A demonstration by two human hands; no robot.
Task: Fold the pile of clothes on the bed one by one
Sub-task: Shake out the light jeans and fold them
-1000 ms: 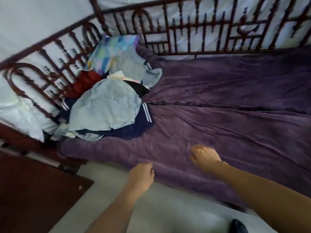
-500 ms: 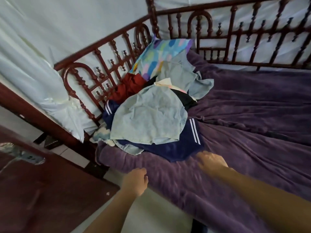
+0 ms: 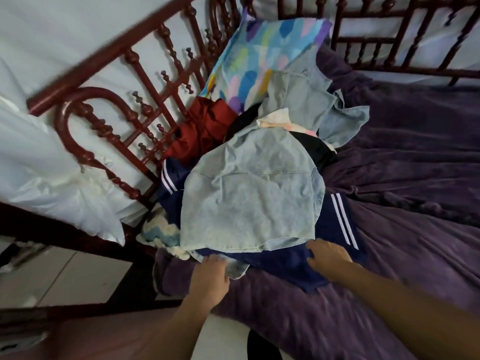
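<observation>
While the pile of clothes (image 3: pixel 249 198) lies at 11 o'clock on the purple bedspread (image 3: pixel 394 268), the left hand (image 3: pixel 209 279) touches a pale hem (image 3: pixel 237 270) and the right hand (image 3: pixel 328 261) the buried navy striped garment (image 3: pixel 283 265), grips unclear; tugging it could topple the heap.

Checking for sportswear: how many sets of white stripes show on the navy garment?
2: one stripe set at the pile's left beside the bed rail, another on the right beyond the right hand. The light blue garment covers the middle, so more may be hidden.
</observation>
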